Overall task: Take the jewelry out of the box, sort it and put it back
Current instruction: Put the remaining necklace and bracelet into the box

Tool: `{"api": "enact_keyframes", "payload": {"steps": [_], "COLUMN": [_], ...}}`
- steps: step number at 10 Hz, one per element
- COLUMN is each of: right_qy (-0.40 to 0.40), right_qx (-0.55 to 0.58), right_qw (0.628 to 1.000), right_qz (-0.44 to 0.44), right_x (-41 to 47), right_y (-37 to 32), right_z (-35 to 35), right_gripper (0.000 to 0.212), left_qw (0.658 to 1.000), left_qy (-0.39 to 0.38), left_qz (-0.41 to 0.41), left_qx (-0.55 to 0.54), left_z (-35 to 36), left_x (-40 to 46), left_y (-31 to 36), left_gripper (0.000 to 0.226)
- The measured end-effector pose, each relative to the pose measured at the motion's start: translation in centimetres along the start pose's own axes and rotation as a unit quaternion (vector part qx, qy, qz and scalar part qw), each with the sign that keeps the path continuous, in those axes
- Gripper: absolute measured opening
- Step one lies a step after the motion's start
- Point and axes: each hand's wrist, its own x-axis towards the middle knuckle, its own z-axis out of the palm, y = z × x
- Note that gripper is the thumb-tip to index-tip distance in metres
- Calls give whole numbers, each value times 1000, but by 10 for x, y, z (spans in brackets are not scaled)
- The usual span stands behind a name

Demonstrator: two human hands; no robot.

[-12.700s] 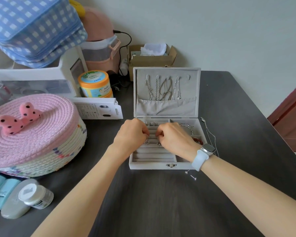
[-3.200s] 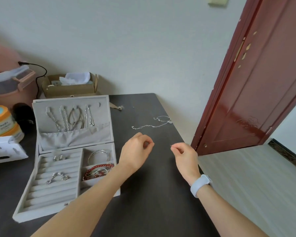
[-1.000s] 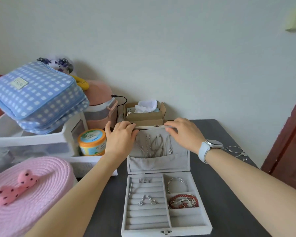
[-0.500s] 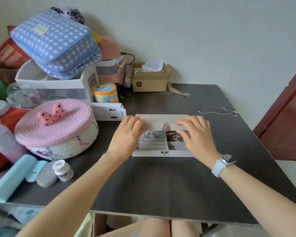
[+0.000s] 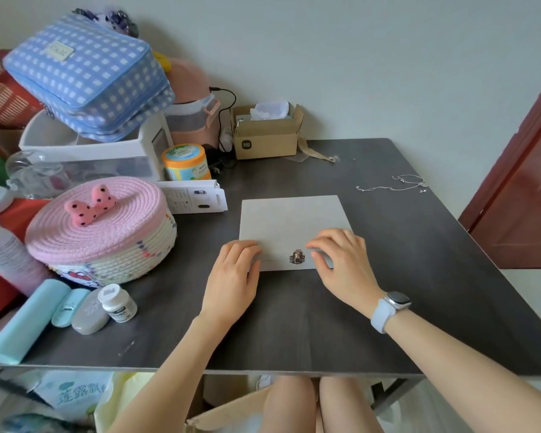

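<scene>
Jewelry box (image 5: 291, 226), grey, lid down and metal clasp (image 5: 296, 257) facing the person, lying flat near the middle of the dark bench (image 5: 419, 276). Left hand (image 5: 235, 273) rests with relaxed fingers on the front left corner of the box; right hand (image 5: 341, 260) rests, fingers loosely bent, on the lid beside the clasp. Silver chains (image 5: 394, 184) lie well apart near the far right edge.

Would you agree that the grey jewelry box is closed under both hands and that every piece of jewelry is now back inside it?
Not quite. In the head view the jewelry box is closed, with the left hand and right hand on its front edge, but silver chains lie on the table near its far right corner, outside the box.
</scene>
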Motion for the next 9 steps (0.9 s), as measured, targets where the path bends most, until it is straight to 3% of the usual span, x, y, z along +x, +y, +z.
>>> {"api": "enact_keyframes", "payload": {"steps": [1,2,3,5,7,9], "right_qy": [-5,6,12,-1,10,-2], "right_qx": [18,22,28,-1,-92,-115], "right_qw": [1000,999,997,997,996,993], "right_qz": [-22,-45,-66,-71,-5,-22], "right_x": [2,-5,-14,-8,-2,8], "right_y": [-11,-13,-8,-6,-12,-7], "right_z": [7,12,12,12,26,32], "right_gripper": [28,22,20,19,31,32], "left_qw": [998,980,957,920,904,901], "left_qy": [-17,-71,-123,-218,-263,-271], "left_qz": [-52,-184,-259,-283,-277,-274], "left_qx": [14,14,46,161,193,199], "left_z": [0,-3,-4,-3,-4,-5], "left_x": [-8,-11,-14,-15,-11,-10], "left_y": [4,5,6,9,11,13], "left_gripper": [38,62,84,107,104,101]}}
